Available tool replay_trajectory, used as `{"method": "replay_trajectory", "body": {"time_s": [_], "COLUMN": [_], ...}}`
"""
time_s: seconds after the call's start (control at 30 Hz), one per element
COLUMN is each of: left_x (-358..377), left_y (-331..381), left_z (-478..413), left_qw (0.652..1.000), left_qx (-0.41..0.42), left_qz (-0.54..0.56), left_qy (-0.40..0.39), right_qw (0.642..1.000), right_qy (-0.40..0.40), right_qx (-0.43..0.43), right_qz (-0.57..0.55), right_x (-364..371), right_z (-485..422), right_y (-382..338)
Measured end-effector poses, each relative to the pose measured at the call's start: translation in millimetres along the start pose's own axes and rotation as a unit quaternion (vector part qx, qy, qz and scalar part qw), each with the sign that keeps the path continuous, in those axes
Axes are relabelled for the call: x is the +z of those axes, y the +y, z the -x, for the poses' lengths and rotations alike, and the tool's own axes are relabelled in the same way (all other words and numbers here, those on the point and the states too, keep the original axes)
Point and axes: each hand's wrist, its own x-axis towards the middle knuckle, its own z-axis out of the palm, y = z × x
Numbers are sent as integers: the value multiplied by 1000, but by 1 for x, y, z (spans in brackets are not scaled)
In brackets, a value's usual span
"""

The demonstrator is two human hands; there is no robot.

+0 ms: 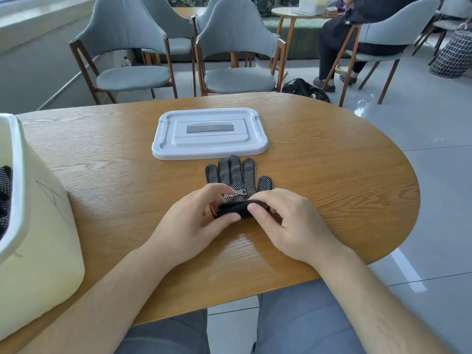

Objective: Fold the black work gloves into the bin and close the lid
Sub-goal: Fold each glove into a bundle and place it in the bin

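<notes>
A black work glove point(236, 176) with white dots lies palm up on the wooden table point(332, 175), fingers pointing away from me. Its cuff end is rolled up toward the fingers. My left hand point(196, 221) and my right hand point(286, 223) both pinch that rolled cuff, one at each side. The grey bin lid point(209, 134) lies flat on the table just beyond the glove's fingertips. The cream bin point(33, 226) stands open at the table's left edge, with dark dotted gloves point(3, 198) showing inside.
Several grey chairs point(235, 47) stand beyond the far edge of the table. A seated person point(357, 34) is at the back right, with a black bag point(304, 89) on the floor nearby. The table's curved right edge drops off to the grey floor.
</notes>
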Motion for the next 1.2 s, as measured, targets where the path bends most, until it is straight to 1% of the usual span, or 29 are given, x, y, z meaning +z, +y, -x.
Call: {"method": "replay_trajectory", "body": {"time_s": [0.07,0.17,0.3,0.4,0.47,0.6,0.67,0.8,0.87,0.97,1.07,1.13,1.2], "left_x": [1,1,4,7,8,8,4,-5,-4,-5,-9,-10,-9], "left_y": [0,1,-1,-3,-6,-14,-14,-11,-11,-11,-5,-1,0], "left_z": [0,0,-3,-5,-5,-5,-2,3,1,-1,2,4,4], "left_qw": [999,998,997,998,999,997,993,984,986,990,996,998,999], "left_qx": [-21,-27,-44,-37,-27,34,57,33,30,51,68,54,27], "left_qz": [31,61,62,36,18,-64,-105,-168,-157,-127,-53,-13,19], "left_qy": [9,9,32,37,25,29,10,-48,-46,-32,-37,-38,-33], "right_qw": [1000,997,995,996,998,997,995,994,995,997,998,999,998], "right_qy": [4,6,-4,-22,-24,-57,-65,-52,-48,-28,-14,-14,-32], "right_qx": [16,45,79,74,55,20,13,10,1,-31,-53,-26,22], "right_qz": [-21,-62,-61,-45,-6,49,75,96,91,69,26,-20,-55], "right_x": [-1,0,4,8,10,4,0,3,3,-1,-5,-5,-5], "right_z": [0,-1,-8,-12,-11,-2,4,6,4,5,9,11,11], "right_y": [-1,-2,-4,-4,-4,-5,-5,-3,-3,-4,-8,-10,-10]}}
